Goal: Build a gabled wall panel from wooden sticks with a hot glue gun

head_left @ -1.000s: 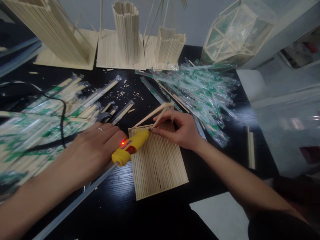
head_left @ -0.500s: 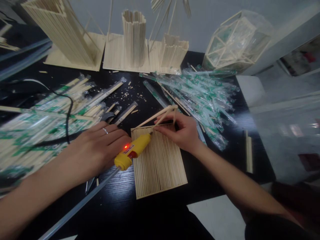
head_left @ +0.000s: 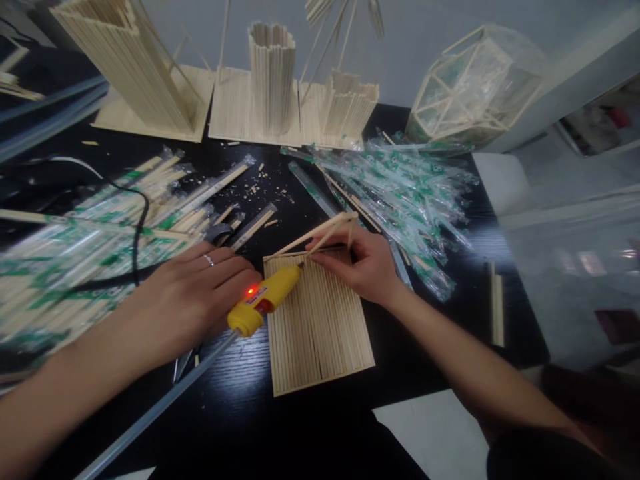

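Note:
My left hand (head_left: 193,293), a ring on one finger, is wrapped round a yellow hot glue gun (head_left: 267,299) with its red light lit. A long clear glue stick (head_left: 165,400) runs out of its back end. The nozzle points at the far edge of a flat panel of wooden sticks (head_left: 320,327) lying on the table. My right hand (head_left: 367,263) pinches a thin wooden stick (head_left: 326,235) that slants down to that edge near the nozzle. It belongs to a small frame of sticks, with another stick (head_left: 305,239) leaning to the panel's far left corner. My right fingertips are partly hidden.
Wrapped chopsticks (head_left: 90,260) cover the left, crossed by a black cable (head_left: 143,220). Empty plastic wrappers (head_left: 395,193) heap at the right. Behind stand stick-built towers (head_left: 273,80) and a plastic-covered stick frame (head_left: 475,87). Loose sticks (head_left: 497,307) lie near the right edge.
Almost nothing differs. The glue gun's nozzle has shifted very slightly left and up, while both hands keep their holds. The whole view has moved a little.

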Demonstrator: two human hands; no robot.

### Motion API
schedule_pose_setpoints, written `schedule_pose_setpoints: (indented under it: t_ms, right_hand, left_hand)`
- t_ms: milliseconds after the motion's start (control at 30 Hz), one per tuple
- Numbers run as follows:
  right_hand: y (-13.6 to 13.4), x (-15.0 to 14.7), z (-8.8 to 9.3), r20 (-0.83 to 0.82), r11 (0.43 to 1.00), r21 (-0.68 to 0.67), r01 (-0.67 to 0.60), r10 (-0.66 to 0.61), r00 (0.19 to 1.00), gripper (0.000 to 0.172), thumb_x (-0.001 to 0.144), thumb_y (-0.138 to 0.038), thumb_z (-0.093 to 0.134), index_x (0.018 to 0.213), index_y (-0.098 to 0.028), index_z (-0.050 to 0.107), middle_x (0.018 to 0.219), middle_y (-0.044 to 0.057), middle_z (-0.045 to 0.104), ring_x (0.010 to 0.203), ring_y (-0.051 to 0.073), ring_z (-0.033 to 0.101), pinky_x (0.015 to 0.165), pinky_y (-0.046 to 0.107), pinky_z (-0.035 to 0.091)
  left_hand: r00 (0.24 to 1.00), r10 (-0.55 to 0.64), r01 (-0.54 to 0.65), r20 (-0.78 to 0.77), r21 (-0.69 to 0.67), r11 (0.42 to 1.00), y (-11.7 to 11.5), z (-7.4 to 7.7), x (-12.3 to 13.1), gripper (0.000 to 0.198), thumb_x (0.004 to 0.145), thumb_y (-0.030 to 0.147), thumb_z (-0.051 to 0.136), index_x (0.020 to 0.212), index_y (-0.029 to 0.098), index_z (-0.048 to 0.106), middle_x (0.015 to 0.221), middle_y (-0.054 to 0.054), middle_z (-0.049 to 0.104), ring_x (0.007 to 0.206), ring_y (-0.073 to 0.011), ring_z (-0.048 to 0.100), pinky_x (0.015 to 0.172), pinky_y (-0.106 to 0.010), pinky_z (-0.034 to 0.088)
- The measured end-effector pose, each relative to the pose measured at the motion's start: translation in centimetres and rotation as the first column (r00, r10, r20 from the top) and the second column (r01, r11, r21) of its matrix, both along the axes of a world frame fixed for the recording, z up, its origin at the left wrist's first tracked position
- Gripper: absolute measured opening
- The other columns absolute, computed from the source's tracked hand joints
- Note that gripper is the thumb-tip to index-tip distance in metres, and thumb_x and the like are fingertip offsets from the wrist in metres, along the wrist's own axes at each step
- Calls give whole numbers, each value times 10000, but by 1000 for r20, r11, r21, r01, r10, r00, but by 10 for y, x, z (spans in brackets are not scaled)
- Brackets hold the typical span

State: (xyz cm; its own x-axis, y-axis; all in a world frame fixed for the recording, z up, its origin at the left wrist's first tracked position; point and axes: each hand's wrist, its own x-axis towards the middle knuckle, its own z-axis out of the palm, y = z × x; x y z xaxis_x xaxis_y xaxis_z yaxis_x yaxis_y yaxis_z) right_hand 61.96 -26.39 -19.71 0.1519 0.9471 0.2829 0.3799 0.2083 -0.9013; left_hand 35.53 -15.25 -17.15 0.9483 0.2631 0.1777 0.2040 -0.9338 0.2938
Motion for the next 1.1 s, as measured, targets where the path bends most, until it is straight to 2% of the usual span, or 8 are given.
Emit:
schedule_pose_setpoints:
  t_ms: [100, 300, 500, 667, 900, 1100]
  right_hand:
    - [0, 1, 1, 25, 1000, -1, 0, 0, 1000, 135, 881, -246, 796, 1012, -235, 767, 967, 15, 826, 938, 178, 796, 893, 313, 656]
    - [0, 0, 1, 37, 1000, 21, 1, -2, 999, 138, 892, -252, 782, 1027, -228, 761, 987, 31, 827, 943, 192, 798, 883, 322, 658]
    - [0, 1, -1, 11, 1000, 13, -11, 11, 1000, 165, 895, -241, 781, 1058, -226, 752, 1005, 35, 824, 973, 193, 794, 915, 330, 646]
    - [0, 2, 0, -21, 1000, 16, -24, 25, 999, 143, 905, -235, 768, 1047, -217, 753, 1001, 36, 820, 981, 186, 790, 936, 330, 636]
    - [0, 2, -1, -38, 999, 23, -32, 33, 999, 144, 907, -255, 769, 1042, -210, 754, 986, 45, 822, 970, 193, 795, 935, 338, 639]
    - [0, 2, 1, 13, 1000, 26, -16, 16, 1000, 122, 902, -247, 779, 1016, -209, 761, 997, 38, 820, 945, 185, 798, 915, 321, 646]
  left_hand:
    - [996, -83, 80, 44, 69, 994, 0, 4, 2, 316, 1078, 243, 384, 962, 230, 678, 933, -30, 724, 813, -221, 623, 763, -386, 444]
    - [999, -30, 32, -21, 66, 997, -3, 8, 8, 276, 1030, 161, 428, 906, 247, 660, 865, -15, 683, 763, -226, 607, 723, -385, 421]
    - [997, -61, 66, -43, 115, 991, -3, 2, 9, 317, 1031, 115, 349, 887, 218, 612, 790, -22, 606, 720, -219, 556, 713, -388, 390]
    - [996, -84, 89, -43, 109, 990, -3, 2, 8, 272, 984, 81, 388, 876, 216, 598, 784, -24, 595, 715, -220, 548, 720, -388, 375]
    - [998, -49, 52, -29, 128, 990, -2, 7, 9, 309, 1069, 216, 349, 896, 219, 604, 786, -29, 587, 726, -234, 545, 710, -394, 375]
    - [997, -70, 62, 40, 165, 984, 0, 1, 9, 258, 1065, 203, 371, 969, 236, 608, 809, -18, 606, 736, -226, 553, 696, -383, 378]
